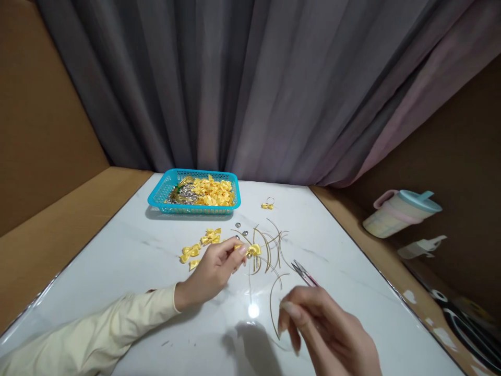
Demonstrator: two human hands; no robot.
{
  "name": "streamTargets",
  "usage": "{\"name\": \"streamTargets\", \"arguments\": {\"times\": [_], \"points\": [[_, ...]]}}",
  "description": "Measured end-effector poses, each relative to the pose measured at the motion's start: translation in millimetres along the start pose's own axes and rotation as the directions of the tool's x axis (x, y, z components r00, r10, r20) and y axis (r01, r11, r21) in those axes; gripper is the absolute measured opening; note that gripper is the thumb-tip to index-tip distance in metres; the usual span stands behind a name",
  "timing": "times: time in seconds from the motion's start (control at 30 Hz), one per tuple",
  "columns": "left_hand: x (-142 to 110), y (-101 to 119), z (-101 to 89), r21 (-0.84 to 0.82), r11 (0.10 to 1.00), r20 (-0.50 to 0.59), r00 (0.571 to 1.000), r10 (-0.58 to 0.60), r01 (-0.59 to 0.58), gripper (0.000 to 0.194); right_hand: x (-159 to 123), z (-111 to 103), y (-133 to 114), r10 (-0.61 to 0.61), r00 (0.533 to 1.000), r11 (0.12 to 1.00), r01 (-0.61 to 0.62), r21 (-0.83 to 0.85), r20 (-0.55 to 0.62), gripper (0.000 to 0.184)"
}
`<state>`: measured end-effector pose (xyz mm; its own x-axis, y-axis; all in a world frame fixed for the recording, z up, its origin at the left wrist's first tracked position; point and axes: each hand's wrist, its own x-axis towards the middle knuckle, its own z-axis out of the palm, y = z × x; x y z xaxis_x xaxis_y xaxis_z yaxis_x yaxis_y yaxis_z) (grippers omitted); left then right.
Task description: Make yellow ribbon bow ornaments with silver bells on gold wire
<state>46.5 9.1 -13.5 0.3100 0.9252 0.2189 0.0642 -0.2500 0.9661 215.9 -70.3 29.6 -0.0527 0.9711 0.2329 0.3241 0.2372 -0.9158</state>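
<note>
My left hand (213, 271) rests on the white marble table (129, 250), its thumb and fingers pinched on a small yellow ribbon bow (253, 250). My right hand (329, 334) hovers low at the front right, thumb and forefinger pinched on a thin gold cord (272, 308) that curves over the table. More curved gold cords (270, 245) lie just beyond the bow. Loose yellow bows (201, 245) sit to the left of my left hand. Small silver beads (241, 230) lie near the cords.
A turquoise basket (160, 196) at the back holds several yellow bows and silver pieces. Small scissors (305, 272) lie right of the cords. One bow with a loop (267, 204) lies apart. A pastel jug (399, 211) stands off the table at right. Grey curtain behind.
</note>
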Motion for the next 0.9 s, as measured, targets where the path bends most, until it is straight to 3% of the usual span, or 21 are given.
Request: {"name": "streamTargets", "arguments": {"times": [0.1,0.3,0.6,0.9], "points": [[0,3,-0.7,-0.017,1.0,0.014,1.0,0.007,-0.007,0.028,16,-8,-3,0.042,0.999,0.997,-0.04,-0.06,0.033,0.017],[1,14,-0.2,-0.096,0.994,0.024,0.999,-0.046,0.048,0.027,34,-14,4,-0.092,0.969,0.979,0.13,-0.156,0.228,0.017],[0,16,2.2,-0.193,0.972,0.099,0.988,-0.119,0.136,0.028,37,-3,12,-0.132,0.982,0.968,0.157,-0.195,0.134,0.017],[1,18,3.6,-0.253,0.953,0.118,0.983,-0.142,0.168,0.031,35,-6,6,-0.107,0.985,0.961,0.137,-0.239,0.134,0.02]]}}
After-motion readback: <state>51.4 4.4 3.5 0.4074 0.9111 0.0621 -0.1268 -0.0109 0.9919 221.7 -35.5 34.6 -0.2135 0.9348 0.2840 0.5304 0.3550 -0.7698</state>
